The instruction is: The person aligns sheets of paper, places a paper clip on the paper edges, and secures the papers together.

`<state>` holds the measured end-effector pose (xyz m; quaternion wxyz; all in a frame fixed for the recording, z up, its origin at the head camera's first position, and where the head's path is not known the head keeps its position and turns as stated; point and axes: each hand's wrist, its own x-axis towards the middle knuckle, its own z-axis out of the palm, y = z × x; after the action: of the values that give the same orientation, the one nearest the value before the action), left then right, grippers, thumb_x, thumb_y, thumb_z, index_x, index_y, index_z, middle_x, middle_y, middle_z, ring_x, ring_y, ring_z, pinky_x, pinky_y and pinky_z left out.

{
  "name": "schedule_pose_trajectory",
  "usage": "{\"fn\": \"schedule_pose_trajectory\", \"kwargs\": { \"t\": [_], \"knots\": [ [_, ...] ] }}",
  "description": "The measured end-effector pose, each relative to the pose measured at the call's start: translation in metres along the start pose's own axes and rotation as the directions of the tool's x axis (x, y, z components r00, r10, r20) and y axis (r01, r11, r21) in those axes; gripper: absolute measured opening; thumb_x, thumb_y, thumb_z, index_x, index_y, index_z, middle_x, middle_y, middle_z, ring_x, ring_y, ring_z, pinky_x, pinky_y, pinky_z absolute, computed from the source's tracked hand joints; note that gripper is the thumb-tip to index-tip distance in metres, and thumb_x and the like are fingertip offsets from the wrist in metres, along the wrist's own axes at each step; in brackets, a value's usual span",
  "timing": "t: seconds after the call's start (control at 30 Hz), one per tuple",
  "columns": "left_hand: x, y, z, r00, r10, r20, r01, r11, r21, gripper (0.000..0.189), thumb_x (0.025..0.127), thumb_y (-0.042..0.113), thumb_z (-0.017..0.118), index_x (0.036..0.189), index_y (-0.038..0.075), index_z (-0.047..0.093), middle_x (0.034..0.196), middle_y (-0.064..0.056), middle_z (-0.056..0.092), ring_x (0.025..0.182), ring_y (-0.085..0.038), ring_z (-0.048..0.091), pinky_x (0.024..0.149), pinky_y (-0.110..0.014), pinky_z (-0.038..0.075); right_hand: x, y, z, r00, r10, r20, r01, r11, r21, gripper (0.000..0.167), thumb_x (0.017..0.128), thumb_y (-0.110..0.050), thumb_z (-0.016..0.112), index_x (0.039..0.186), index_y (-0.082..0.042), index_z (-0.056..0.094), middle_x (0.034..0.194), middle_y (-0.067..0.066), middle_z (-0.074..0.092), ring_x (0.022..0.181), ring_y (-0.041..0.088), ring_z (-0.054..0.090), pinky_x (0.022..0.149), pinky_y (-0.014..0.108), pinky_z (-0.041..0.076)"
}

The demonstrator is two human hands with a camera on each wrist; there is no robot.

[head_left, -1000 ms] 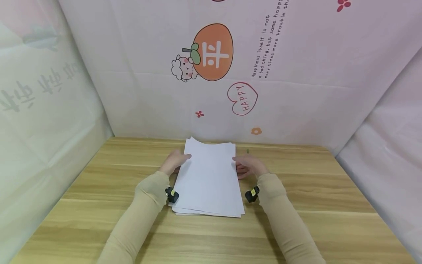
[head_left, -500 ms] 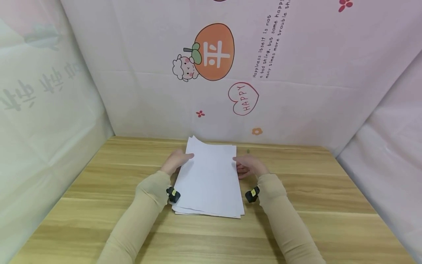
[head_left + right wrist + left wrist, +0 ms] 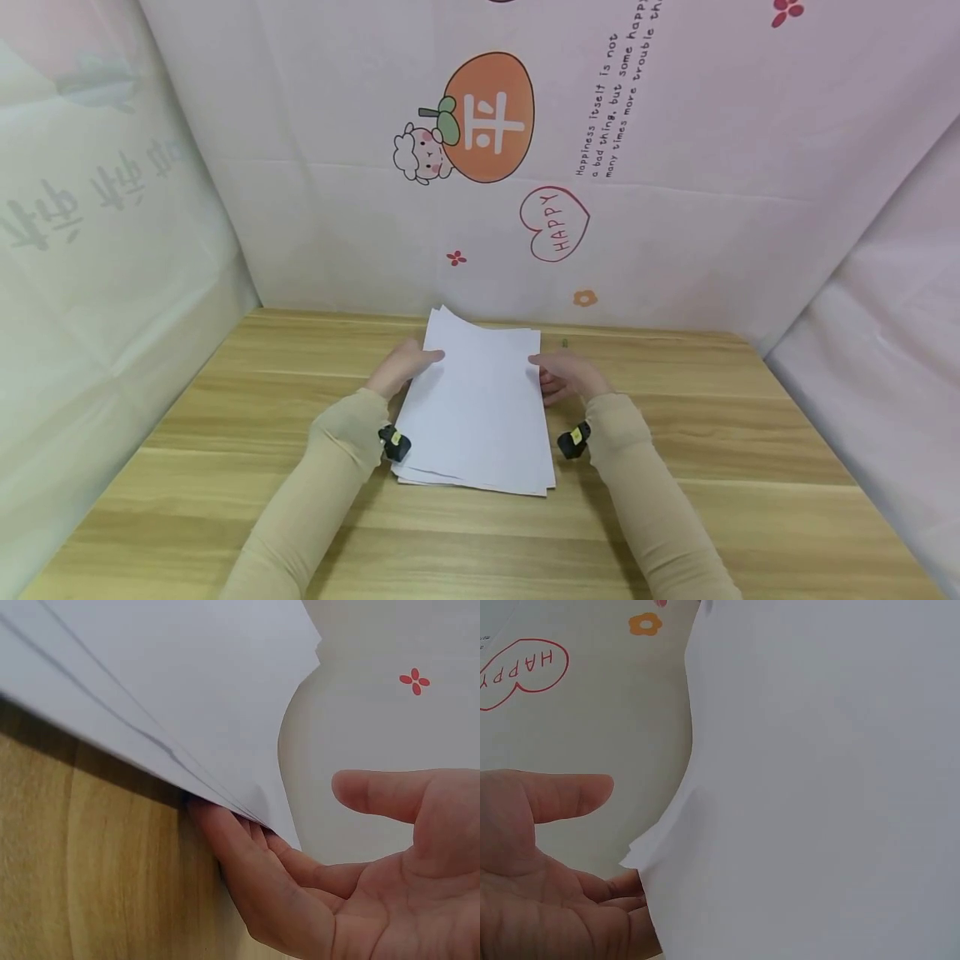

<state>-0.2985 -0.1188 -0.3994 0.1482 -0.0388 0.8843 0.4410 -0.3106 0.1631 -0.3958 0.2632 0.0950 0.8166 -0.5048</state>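
A small stack of white paper sheets (image 3: 480,408) lies between the hands in the head view, its edges slightly uneven and its far left corner bent up. At the left side is my left hand (image 3: 401,368); in the left wrist view its fingers (image 3: 611,919) go under the sheets, where their tips are hidden, and the thumb stands apart from the paper. My right hand (image 3: 570,372) supports the opposite side. The right wrist view shows its fingers (image 3: 262,877) beneath the layered edges, with the thumb raised away.
The sheets are on a wood-grain table (image 3: 712,450). Behind it hangs a printed white cloth (image 3: 675,242), with more cloth at both sides. A tiny green piece (image 3: 565,342) is beyond the right hand. Each wrist carries a small black camera (image 3: 573,442).
The left hand has shifted slightly right, and the sheets' far left corner has moved a little right with it. A sheet corner at the near left has drawn inward. The right hand stays nearly still.
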Motion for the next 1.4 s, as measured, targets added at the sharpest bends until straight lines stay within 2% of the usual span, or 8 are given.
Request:
{"fn": "schedule_pose_trajectory", "kwargs": {
  "t": [0.27, 0.7, 0.93, 1.17, 1.4],
  "knots": [
    [-0.0004, -0.0026, 0.0016, 0.999, -0.004, 0.037, 0.007, 0.997, -0.072, 0.081, 0.092, 0.038, 0.054, 0.145, -0.01, 0.017, 0.152, -0.029, 0.021, 0.136, -0.044, 0.03, 0.108, -0.055, 0.031, 0.0014, 0.0003, 0.0002, 0.999, -0.015, 0.03, 0.015, 1.0, 0.015, 0.054, 0.099, -0.029, 0.048, 0.132, 0.013, 0.036, 0.125, 0.029, 0.044, 0.108, 0.036, 0.054, 0.085, 0.042, 0.054],
    [-0.0008, -0.0037, 0.0009, 0.999, -0.011, 0.031, 0.013, 0.996, -0.089, 0.069, 0.087, 0.024, 0.064, 0.139, -0.008, 0.032, 0.144, -0.025, 0.037, 0.13, -0.041, 0.04, 0.105, -0.055, 0.036, 0.0024, 0.0, 0.0022, 0.997, -0.002, 0.075, -0.002, 0.999, 0.043, 0.065, 0.098, -0.025, 0.049, 0.141, 0.014, 0.02, 0.141, 0.035, 0.032, 0.125, 0.044, 0.044, 0.094, 0.044, 0.049],
    [-0.0044, -0.0028, -0.0006, 0.998, 0.018, 0.053, -0.01, 0.99, -0.139, 0.058, 0.083, 0.007, 0.063, 0.133, -0.007, 0.037, 0.14, -0.024, 0.04, 0.127, -0.039, 0.041, 0.106, -0.052, 0.035, 0.0022, 0.0016, 0.0042, 0.993, -0.04, 0.108, 0.039, 0.999, 0.01, 0.054, 0.092, -0.007, 0.055, 0.137, 0.012, 0.031, 0.136, 0.03, 0.04, 0.113, 0.035, 0.054, 0.087, 0.039, 0.053],
    [-0.0072, -0.0022, -0.0019, 0.996, 0.054, 0.073, -0.045, 0.991, -0.123, 0.064, 0.082, -0.002, 0.056, 0.14, -0.007, 0.03, 0.143, -0.027, 0.037, 0.13, -0.044, 0.038, 0.106, -0.055, 0.034, 0.0018, 0.0048, 0.004, 0.989, -0.061, 0.134, 0.065, 0.998, -0.026, 0.081, 0.086, 0.003, 0.058, 0.148, 0.007, 0.006, 0.136, 0.029, 0.039, 0.101, 0.027, 0.055, 0.08, 0.034, 0.054],
    [-0.0066, -0.0038, -0.0017, 0.995, 0.073, 0.064, -0.067, 0.994, -0.08, 0.06, 0.082, -0.008, 0.048, 0.139, -0.005, 0.031, 0.14, -0.026, 0.039, 0.125, -0.042, 0.043, 0.103, -0.056, 0.036, 0.0018, 0.0053, 0.0032, 0.989, -0.064, 0.132, 0.073, 0.995, -0.065, 0.086, 0.083, 0.007, 0.06, 0.149, 0.004, 0.005, 0.135, 0.029, 0.039, 0.093, 0.023, 0.054, 0.075, 0.03, 0.054]
  ]
}}
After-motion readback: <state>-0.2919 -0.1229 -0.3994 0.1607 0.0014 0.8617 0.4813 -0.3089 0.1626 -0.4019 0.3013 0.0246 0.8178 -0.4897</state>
